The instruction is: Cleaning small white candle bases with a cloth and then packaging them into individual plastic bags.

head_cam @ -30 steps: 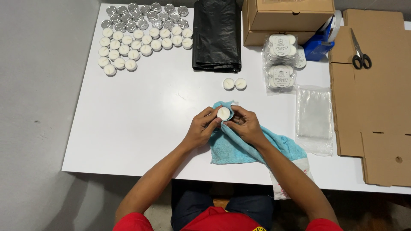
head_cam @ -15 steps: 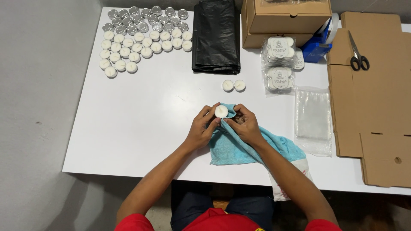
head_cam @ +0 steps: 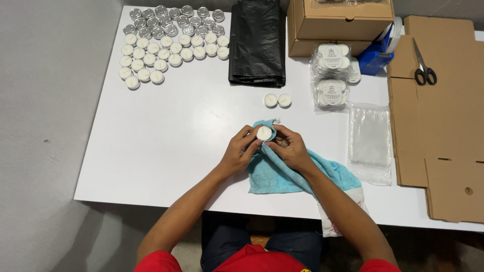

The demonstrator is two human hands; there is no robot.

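White desk (head_cam: 166, 136) carries rows of candles (head_cam: 171, 35) far back. Left hand (head_cam: 239, 153) holds a small candle (head_cam: 264, 133); right hand (head_cam: 290, 149) grips the blue cloth (head_cam: 282, 174) wrapped against it

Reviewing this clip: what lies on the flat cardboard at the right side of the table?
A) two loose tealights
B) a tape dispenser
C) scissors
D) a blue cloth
C: the scissors lie on the cardboard; the cloth is under the hands holding a tealight, and the two loose tealights sit on the white table.
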